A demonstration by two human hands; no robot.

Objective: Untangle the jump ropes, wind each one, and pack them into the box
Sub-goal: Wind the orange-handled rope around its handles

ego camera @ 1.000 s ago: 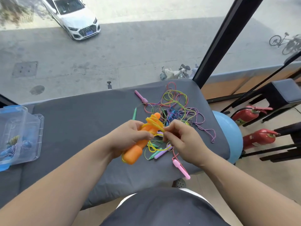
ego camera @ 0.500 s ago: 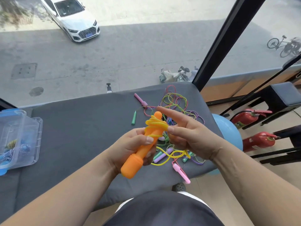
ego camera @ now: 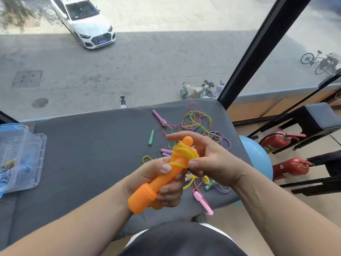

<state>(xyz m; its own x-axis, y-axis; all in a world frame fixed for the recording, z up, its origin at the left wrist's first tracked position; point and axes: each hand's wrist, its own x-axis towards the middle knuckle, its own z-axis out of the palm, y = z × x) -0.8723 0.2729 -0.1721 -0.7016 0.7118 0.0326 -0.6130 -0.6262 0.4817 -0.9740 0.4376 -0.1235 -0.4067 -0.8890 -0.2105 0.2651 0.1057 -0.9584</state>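
Note:
My left hand [ego camera: 162, 179] grips the orange handles [ego camera: 147, 193] of a jump rope, held above the grey padded bench [ego camera: 83, 154]. Yellow-orange cord [ego camera: 184, 152] is wound around the upper end of the handles. My right hand [ego camera: 208, 159] holds that cord against the handle with the thumb, its index finger stretched out past the handle tip. Behind and under the hands lies a tangle of thin coloured ropes [ego camera: 195, 122] with pink [ego camera: 159, 117], green [ego camera: 151, 137] and purple handles. A clear plastic box [ego camera: 35, 163] stands at the bench's left end.
A pink handle [ego camera: 203, 202] hangs over the bench's near right edge. The box holds a blue-and-white wound rope [ego camera: 24, 169]. A blue ball [ego camera: 258, 159], two red fire extinguishers [ego camera: 280, 141] and black stools stand right of the bench. A window is directly behind.
The orange handles were lifted a little off the tangle. My right hand went from pinching cord beside the handles to laying it around their top, with more cord wound on.

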